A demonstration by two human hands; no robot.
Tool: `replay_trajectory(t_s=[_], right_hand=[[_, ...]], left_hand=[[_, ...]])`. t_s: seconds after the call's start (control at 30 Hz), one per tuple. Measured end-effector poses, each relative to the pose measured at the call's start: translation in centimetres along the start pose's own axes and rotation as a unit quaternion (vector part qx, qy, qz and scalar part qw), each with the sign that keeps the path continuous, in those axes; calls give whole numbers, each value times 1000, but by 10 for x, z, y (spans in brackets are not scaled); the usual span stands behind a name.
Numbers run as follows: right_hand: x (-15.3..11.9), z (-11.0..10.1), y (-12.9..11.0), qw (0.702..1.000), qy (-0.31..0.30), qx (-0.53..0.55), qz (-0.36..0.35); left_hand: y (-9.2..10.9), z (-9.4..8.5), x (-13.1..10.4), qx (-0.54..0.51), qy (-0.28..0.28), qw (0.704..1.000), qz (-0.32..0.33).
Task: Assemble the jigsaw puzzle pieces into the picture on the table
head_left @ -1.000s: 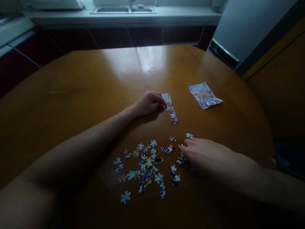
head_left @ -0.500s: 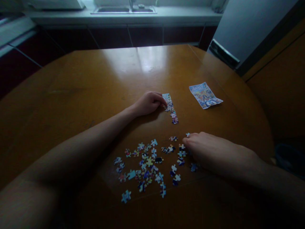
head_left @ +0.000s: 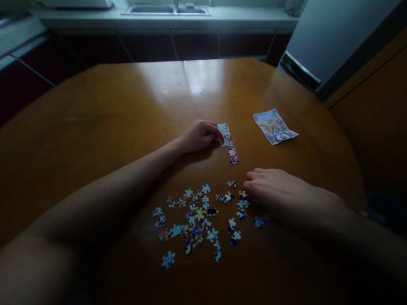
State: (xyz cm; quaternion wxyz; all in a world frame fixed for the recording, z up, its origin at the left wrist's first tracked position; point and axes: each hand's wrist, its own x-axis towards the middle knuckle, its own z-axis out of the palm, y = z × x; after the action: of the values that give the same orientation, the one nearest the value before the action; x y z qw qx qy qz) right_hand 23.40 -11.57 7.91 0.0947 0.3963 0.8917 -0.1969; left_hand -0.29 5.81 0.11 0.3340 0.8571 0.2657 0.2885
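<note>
A partly joined jigsaw puzzle section (head_left: 231, 149) lies on the table as a narrow, colourful strip. At its left edge is my left hand (head_left: 201, 136), closed, with bent fingertips resting on the strip. Nearer me and to the right, my right hand (head_left: 273, 184) hovers low over the table, back up, fingers curled together. Whatever its fingertips hold is hidden. Loose jigsaw pieces (head_left: 199, 214) spread across the table below and between my hands. A small joined clump (head_left: 232, 183) sits just left of my right fingertips.
A creased picture sheet (head_left: 275, 127) lies on the wooden table (head_left: 152, 106) at the right. Beyond the far edge are a counter with a sink (head_left: 152, 10) and dark cabinets (head_left: 193, 45). A pale fridge (head_left: 333, 38) stands at the back right.
My right hand has turned and shifted slightly away from me. The pale piece that showed at its fingertips is now out of sight. My left hand stays on the strip.
</note>
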Motion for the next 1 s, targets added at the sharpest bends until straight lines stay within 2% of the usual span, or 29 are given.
replay_trajectory(t_s=[0.33,0.47,0.63,0.73,0.8,0.83,0.9,0.97,1.0], right_hand=[[1,1,2,999,-3,20,-28],[0,0,-3,1000,2,24,-12],[-1,-12,-3,998,-36,51,-19],[8,-22,9,990,-32,131,-38],[21,-23,23,971,40,232,-42],[29,-21,30,953,98,287,-27],[47,-13,44,893,231,385,35],[63,-4,53,830,302,460,90],[70,1,55,802,319,493,109]], left_hand=[[2,0,1,4,4,1000,1],[1,0,1,7,-2,1000,0],[-2,0,0,7,0,1000,-5],[-3,0,0,27,15,999,4],[-3,0,0,46,34,998,19],[-3,0,0,54,47,997,30],[0,0,-1,73,71,993,59],[4,-1,-1,96,83,988,92],[7,-1,-1,110,84,985,107]])
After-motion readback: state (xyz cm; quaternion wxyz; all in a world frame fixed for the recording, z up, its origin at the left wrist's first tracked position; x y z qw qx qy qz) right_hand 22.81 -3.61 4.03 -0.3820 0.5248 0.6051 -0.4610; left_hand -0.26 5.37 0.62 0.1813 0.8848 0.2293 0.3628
